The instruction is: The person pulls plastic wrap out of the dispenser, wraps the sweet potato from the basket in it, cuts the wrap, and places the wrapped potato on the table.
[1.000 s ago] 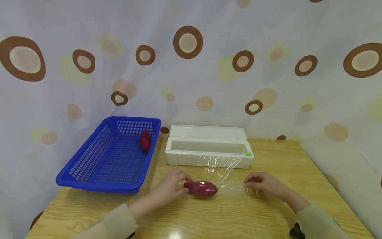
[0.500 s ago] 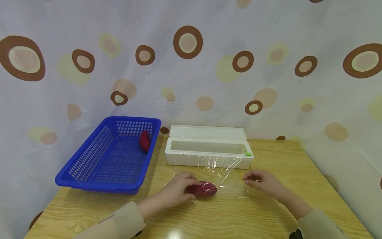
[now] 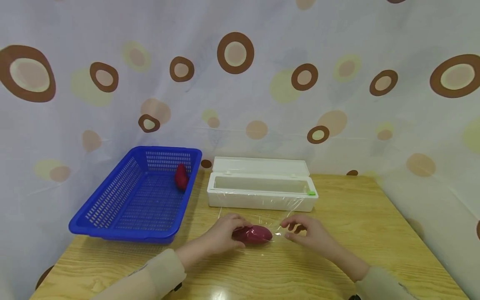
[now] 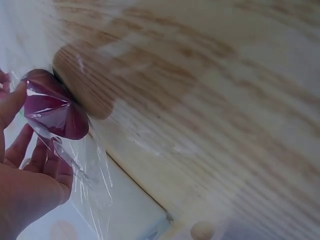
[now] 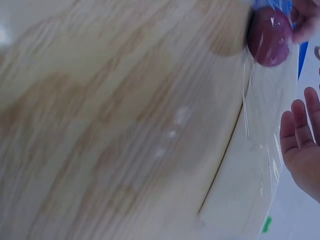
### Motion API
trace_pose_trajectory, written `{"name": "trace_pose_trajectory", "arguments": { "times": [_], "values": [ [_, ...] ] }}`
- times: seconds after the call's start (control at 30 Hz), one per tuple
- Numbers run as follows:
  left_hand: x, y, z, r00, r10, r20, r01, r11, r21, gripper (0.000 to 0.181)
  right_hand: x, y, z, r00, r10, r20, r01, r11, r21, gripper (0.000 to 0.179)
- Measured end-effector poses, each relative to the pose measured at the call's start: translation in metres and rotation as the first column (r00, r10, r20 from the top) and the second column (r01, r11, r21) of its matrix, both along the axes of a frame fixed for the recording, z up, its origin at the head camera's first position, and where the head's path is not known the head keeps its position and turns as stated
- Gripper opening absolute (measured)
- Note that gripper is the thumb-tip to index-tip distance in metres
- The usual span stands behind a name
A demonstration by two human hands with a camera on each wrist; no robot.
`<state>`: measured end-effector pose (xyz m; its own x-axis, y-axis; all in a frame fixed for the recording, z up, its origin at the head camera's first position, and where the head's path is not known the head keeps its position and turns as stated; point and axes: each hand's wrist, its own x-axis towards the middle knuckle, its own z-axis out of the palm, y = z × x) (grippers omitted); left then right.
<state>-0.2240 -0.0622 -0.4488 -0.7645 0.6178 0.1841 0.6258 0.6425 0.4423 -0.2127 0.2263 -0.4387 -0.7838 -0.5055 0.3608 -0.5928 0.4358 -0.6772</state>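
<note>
A purple-red sweet potato [image 3: 256, 235] lies on the table with clear cling film [image 4: 92, 175] stretched over it. My left hand [image 3: 225, 234] grips its left end through the film, thumb on the near side and fingers on the far side. In the left wrist view the film is gathered in creases over the end of the sweet potato [image 4: 55, 107]. Just to the right of it, my right hand [image 3: 309, 233] hovers with relaxed, slightly bent fingers, apart from the sweet potato. The film runs back to a white cling film box [image 3: 262, 201], whose lid stands up.
At the left a blue plastic basket [image 3: 129, 235] stands on the wooden table [image 3: 285, 275], with another red sweet potato [image 3: 181, 177] inside. A green slider [image 3: 311, 193] sits on the right end of the box's front edge. A patterned curtain [image 3: 240, 104] hangs behind.
My left hand has moved right and taken hold of the sweet potato's left end. My right hand has left the film's right edge and come left toward the sweet potato.
</note>
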Motion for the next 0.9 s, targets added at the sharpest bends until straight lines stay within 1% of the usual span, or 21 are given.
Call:
{"name": "trace_pose_trajectory", "arguments": {
  "times": [0.13, 0.23, 0.37, 0.5, 0.7, 0.9],
  "values": [
    [-0.005, 0.001, -0.002, 0.999, 0.01, 0.042, -0.01, 1.0, 0.013, 0.054, -0.001, -0.011, -0.006, 0.998, 0.022, -0.05, -0.021, 0.999, 0.03, 0.024],
    [-0.006, 0.001, -0.003, 0.998, 0.012, 0.058, -0.013, 1.0, 0.02, 0.054, -0.002, -0.02, -0.008, 0.996, 0.027, -0.08, -0.022, 0.997, 0.068, 0.027],
    [-0.006, 0.002, -0.001, 0.998, 0.011, 0.063, -0.013, 1.0, 0.028, 0.054, -0.004, -0.029, -0.009, 0.998, 0.003, -0.055, 0.004, 0.992, 0.128, 0.031],
    [-0.006, 0.002, 0.001, 0.998, 0.011, 0.06, -0.013, 1.0, 0.027, 0.054, -0.007, -0.036, -0.011, 1.0, -0.002, -0.021, 0.005, 0.988, 0.157, 0.036],
    [-0.006, 0.003, 0.0, 0.998, 0.012, 0.057, -0.014, 0.999, 0.029, 0.053, -0.01, -0.04, -0.015, 1.0, 0.004, -0.005, -0.003, 0.983, 0.182, 0.042],
    [-0.007, 0.002, -0.002, 0.998, 0.013, 0.059, -0.015, 1.0, 0.02, 0.055, -0.012, -0.041, -0.019, 1.0, -0.007, -0.006, 0.008, 0.982, 0.189, 0.042]
  ]
}}
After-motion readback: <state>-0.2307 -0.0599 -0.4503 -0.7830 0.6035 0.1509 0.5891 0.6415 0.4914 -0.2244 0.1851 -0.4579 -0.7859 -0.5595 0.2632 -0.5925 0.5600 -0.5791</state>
